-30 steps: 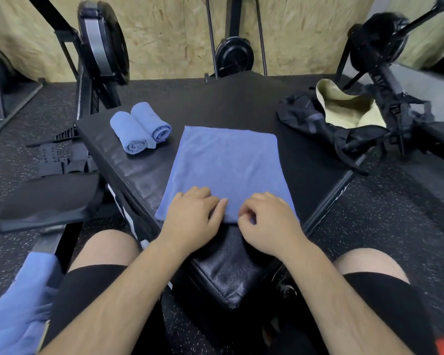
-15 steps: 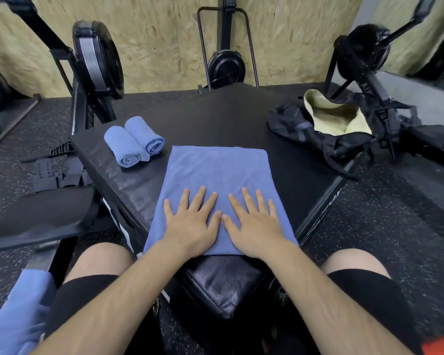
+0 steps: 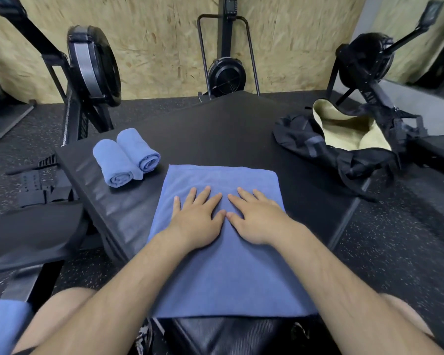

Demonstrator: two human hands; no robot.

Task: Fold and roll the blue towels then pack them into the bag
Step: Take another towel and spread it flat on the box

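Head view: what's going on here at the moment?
A person presses the left hand and right hand flat, side by side, on a folded blue towel lying on the black padded box. It is not yet rolled. Two rolled towels lie to its left; the open black bag sits at the right.

flat towel (image 3: 223,265) spread on black table (image 3: 215,129) | left hand (image 3: 195,216) + right hand (image 3: 254,216) palms down on towel's far half, fingers straight, thumbs touching | two rolled towels (image 3: 126,156) left of flat towel, touching | open bag (image 3: 344,139) right of towel, at table edge
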